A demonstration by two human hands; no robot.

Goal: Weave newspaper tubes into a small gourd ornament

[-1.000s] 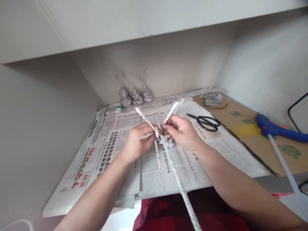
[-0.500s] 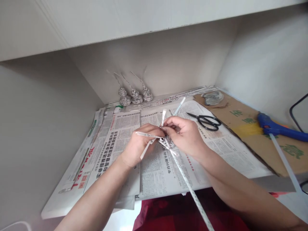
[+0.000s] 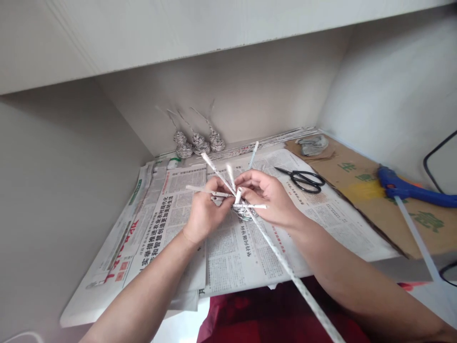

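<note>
Between my two hands is a small woven piece of rolled newspaper (image 3: 244, 215), its lower part resting over the newspaper. Several paper-tube ends fan out from it, and one long paper tube (image 3: 282, 259) runs from its middle down to the right, past the table edge. My left hand (image 3: 209, 205) is closed, thumb and fingers pinching a paper tube at the weave's left side. My right hand (image 3: 266, 195) is closed around the weave's right side, its fingertips on the tubes. The hands hide part of the weave.
Three gourd-shaped woven paper pieces (image 3: 198, 143) stand at the back wall beside a bundle of thin paper tubes (image 3: 264, 141). Black scissors (image 3: 303, 180) lie right of my hands. A blue glue gun (image 3: 403, 186) and grey cloth (image 3: 313, 145) rest on cardboard (image 3: 357, 190). A shelf (image 3: 200, 33) overhangs.
The long tube's near end has swung to the right. Another tube end now points up and left, and one lies across toward my right hand. My left hand's grip has shifted slightly.
</note>
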